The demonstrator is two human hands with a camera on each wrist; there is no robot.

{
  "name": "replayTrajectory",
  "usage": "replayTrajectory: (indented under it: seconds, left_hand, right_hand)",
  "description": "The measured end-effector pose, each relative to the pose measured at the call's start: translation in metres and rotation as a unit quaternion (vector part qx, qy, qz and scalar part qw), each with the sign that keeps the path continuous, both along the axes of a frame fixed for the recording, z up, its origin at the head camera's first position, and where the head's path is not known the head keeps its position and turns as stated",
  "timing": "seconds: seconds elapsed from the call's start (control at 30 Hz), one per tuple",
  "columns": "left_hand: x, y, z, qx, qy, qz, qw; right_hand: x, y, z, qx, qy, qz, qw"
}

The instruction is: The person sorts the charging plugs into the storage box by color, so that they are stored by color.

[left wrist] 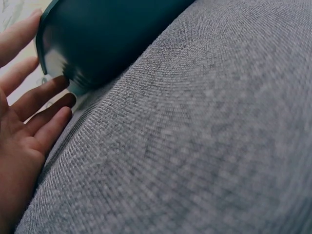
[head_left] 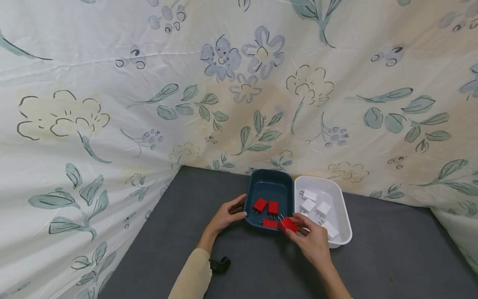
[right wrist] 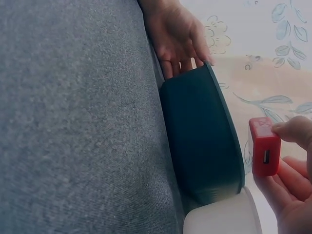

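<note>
Between the thumb and fingers of my right hand (head_left: 310,238) is a red USB charger (head_left: 288,224), its two prongs pointing toward the dark teal bin (head_left: 270,176). The right wrist view shows the USB port on the end of this charger (right wrist: 266,148). It hovers at the bin's near right corner. Inside the bin lie several red chargers (head_left: 273,207). My left hand (head_left: 223,216) is at the bin's left side, fingers extended, fingertips right at the rim and wall; the left wrist view shows these fingers (left wrist: 36,97) spread along the teal wall.
A white bin (head_left: 341,207) stands against the teal bin's right side and holds several white chargers (head_left: 323,209). Both bins rest on a dark grey cloth surface (head_left: 209,187). A floral curtain (head_left: 239,124) rises behind. A black strap-like item (head_left: 220,265) is at my left wrist.
</note>
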State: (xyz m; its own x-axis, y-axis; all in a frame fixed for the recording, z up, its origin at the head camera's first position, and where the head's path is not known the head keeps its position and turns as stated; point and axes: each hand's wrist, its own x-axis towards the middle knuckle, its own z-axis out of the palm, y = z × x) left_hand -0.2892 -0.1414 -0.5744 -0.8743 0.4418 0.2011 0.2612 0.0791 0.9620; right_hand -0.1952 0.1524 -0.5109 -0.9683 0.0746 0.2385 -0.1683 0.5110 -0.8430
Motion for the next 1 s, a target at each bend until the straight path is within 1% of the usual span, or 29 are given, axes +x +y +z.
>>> replayTrajectory:
  seconds: [0.13, 0.23, 0.33, 0.47, 0.53, 0.63, 0.77, 0.87, 1.0]
  left_hand:
    - [0.0, -0.001, -0.003, -0.002, -0.001, -0.002, 1.0]
    - [0.0, -0.002, -0.005, 0.001, -0.007, -0.01, 0.9999]
    - [0.005, -0.002, 0.007, 0.0, -0.011, -0.02, 0.9997]
    - [0.013, -0.002, 0.028, -0.006, -0.016, -0.03, 0.9994]
    - [0.013, -0.002, 0.03, -0.005, -0.018, -0.033, 0.9993]
    - [0.013, -0.002, 0.031, -0.004, -0.016, -0.037, 0.9992]
    - [0.012, -0.001, 0.03, -0.004, -0.018, -0.036, 0.9992]
    - [0.012, -0.001, 0.029, 0.0, -0.018, -0.032, 0.9993]
    - [0.011, -0.001, 0.027, 0.004, -0.013, -0.028, 0.9995]
  right_hand:
    - [-0.002, -0.002, 0.0, 0.0, -0.004, -0.012, 0.9999]
    - [-0.003, -0.004, 0.0, -0.001, 0.001, -0.017, 0.9999]
    - [-0.004, -0.005, 0.001, -0.012, 0.007, -0.015, 0.9998]
    - [-0.008, -0.007, 0.004, -0.014, 0.02, -0.019, 0.9995]
    - [-0.01, -0.008, 0.004, -0.005, 0.028, -0.026, 0.9992]
    - [-0.015, -0.008, 0.005, 0.002, 0.034, -0.036, 0.9987]
    - [-0.019, -0.008, 0.006, 0.004, 0.028, -0.047, 0.9985]
    - [-0.021, -0.009, 0.006, 0.012, 0.023, -0.05, 0.9984]
    - [-0.025, -0.01, 0.007, 0.014, 0.03, -0.049, 0.9983]
